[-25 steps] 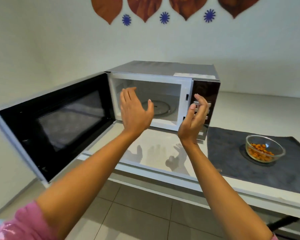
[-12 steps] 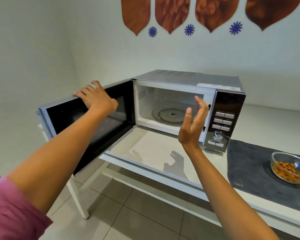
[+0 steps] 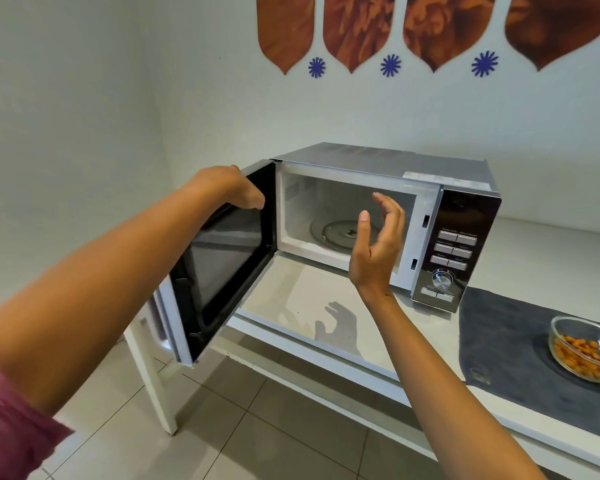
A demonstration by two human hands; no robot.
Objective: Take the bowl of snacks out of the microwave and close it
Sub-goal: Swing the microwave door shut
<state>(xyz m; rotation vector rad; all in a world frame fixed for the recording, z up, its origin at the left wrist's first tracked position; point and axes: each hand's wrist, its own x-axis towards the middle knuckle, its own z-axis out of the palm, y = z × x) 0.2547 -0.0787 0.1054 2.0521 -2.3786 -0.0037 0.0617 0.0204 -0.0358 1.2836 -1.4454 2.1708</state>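
Note:
The silver microwave stands on the white table, its cavity holding only the turntable. Its black door is swung partway out to the left. My left hand lies over the door's top edge, fingers behind it and thumb in front. My right hand hovers in front of the cavity with fingers apart, holding nothing. The glass bowl of orange snacks sits on a grey mat at the far right, apart from both hands.
The grey mat covers the table's right part. The control panel with buttons and a dial faces me. A white wall stands close on the left; tiled floor lies below the table.
The door has swung further toward the microwave with my left hand on its top edge. My right hand has stayed in front of the cavity. My view has shifted left.

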